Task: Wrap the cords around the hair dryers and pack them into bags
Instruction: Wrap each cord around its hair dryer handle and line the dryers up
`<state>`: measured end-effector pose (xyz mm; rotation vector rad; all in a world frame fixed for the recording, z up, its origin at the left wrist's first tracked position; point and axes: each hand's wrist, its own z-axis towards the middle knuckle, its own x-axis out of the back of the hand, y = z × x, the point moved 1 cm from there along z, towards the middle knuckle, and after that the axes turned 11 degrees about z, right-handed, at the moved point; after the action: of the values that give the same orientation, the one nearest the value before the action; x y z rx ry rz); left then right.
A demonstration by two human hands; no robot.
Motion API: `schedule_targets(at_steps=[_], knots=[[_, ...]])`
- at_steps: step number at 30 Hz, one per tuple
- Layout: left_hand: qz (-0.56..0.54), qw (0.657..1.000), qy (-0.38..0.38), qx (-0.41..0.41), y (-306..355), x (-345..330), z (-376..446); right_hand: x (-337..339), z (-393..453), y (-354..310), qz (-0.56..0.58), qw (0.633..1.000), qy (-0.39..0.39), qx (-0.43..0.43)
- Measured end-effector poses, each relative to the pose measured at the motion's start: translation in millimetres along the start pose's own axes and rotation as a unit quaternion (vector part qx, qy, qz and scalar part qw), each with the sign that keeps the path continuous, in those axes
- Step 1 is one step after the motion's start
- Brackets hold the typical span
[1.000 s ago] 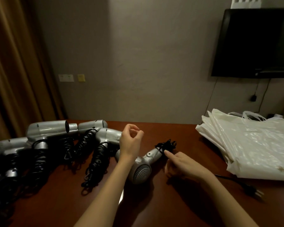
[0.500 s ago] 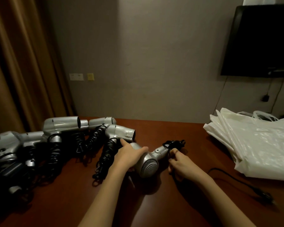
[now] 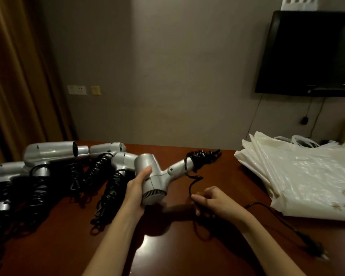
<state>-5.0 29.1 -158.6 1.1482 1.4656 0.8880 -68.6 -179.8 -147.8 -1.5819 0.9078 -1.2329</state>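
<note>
Several bags lie flat beside hair dryers.

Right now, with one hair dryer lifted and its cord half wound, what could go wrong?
1. The wraps on the handle look loose, so they might slip off if the right hand lets the cord go slack.
2. The plug lies near the table edge; pulling the cord could drag it off or snag it.
3. The left hand holds the hair dryer close to the other dryers' coiled cords, which could tangle.
</note>
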Motion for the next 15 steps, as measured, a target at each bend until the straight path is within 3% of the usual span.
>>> schedule_targets(at_steps=[4, 6, 9, 10, 12, 15], knots=[[-0.066, 0.993, -0.093, -0.021, 13, 2, -12, 3, 7, -1, -0.066, 0.998, -0.005, -0.018], [-0.050, 0.989, -0.140, -0.013, 18, 4, -20, 7, 10, 1, -0.063, 0.996, 0.044, -0.039], [0.042, 0.983, -0.176, -0.006, 16, 8, -27, 20, 13, 9, 0.030, 0.982, 0.157, -0.101], [0.086, 0.979, -0.185, -0.005, 14, 9, -27, 27, 13, 10, 0.018, 0.979, 0.186, -0.079], [0.165, 0.963, -0.211, -0.011, 10, 9, -26, 37, 6, 3, -0.129, 0.970, 0.207, 0.000], [0.228, 0.948, -0.220, -0.027, 4, 6, -22, 44, -7, -12, -0.169, 0.946, 0.255, 0.107]])
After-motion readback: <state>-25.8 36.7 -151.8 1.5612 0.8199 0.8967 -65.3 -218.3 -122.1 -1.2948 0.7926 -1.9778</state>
